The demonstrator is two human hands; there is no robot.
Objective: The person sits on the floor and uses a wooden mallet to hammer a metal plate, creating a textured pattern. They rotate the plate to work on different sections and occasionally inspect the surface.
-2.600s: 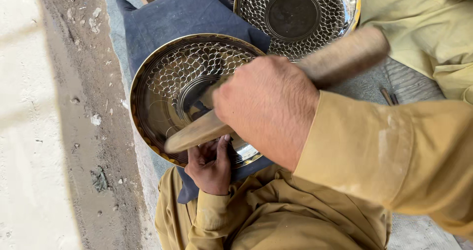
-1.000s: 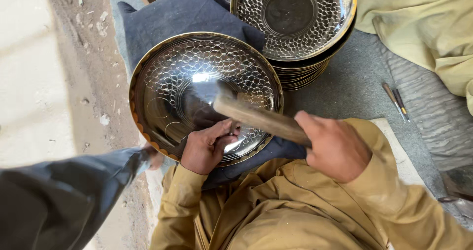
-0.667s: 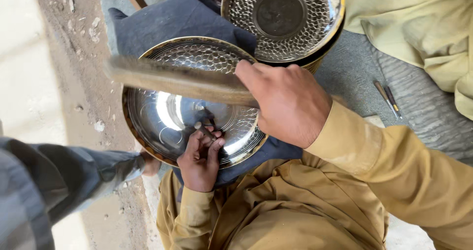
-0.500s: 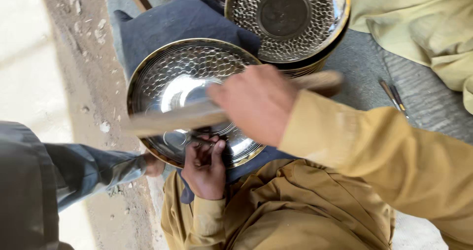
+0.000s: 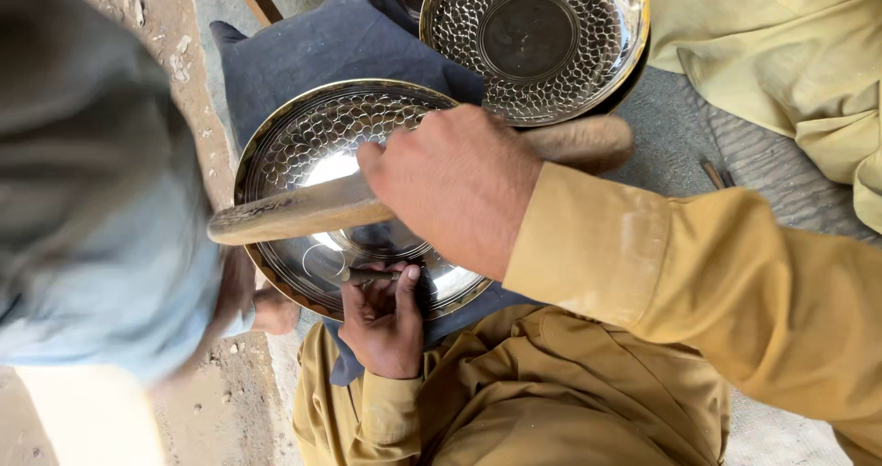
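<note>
A round shiny metal plate (image 5: 308, 135) with a hammered scale pattern lies on a dark blue cushion (image 5: 312, 48) in front of me. My right hand (image 5: 455, 186) grips a wooden mallet (image 5: 294, 210) held crosswise above the plate. My left hand (image 5: 381, 323) rests on the plate's near edge and pinches a small metal punch (image 5: 367, 275) against its surface. My mustard-yellow sleeves and lap fill the lower frame.
A stack of similar patterned plates (image 5: 533, 39) stands just behind, on the grey mat (image 5: 671, 126). Another person's grey-clad leg (image 5: 92, 181) and foot (image 5: 266, 305) crowd the left side, on dusty ground. Yellow cloth (image 5: 781, 52) lies at top right; small tools (image 5: 717, 174) lie on the mat.
The mallet swung down onto the punch and rose again, and is now level above the plate. The grey-clad leg has moved in from the left. My left hand stays put.
</note>
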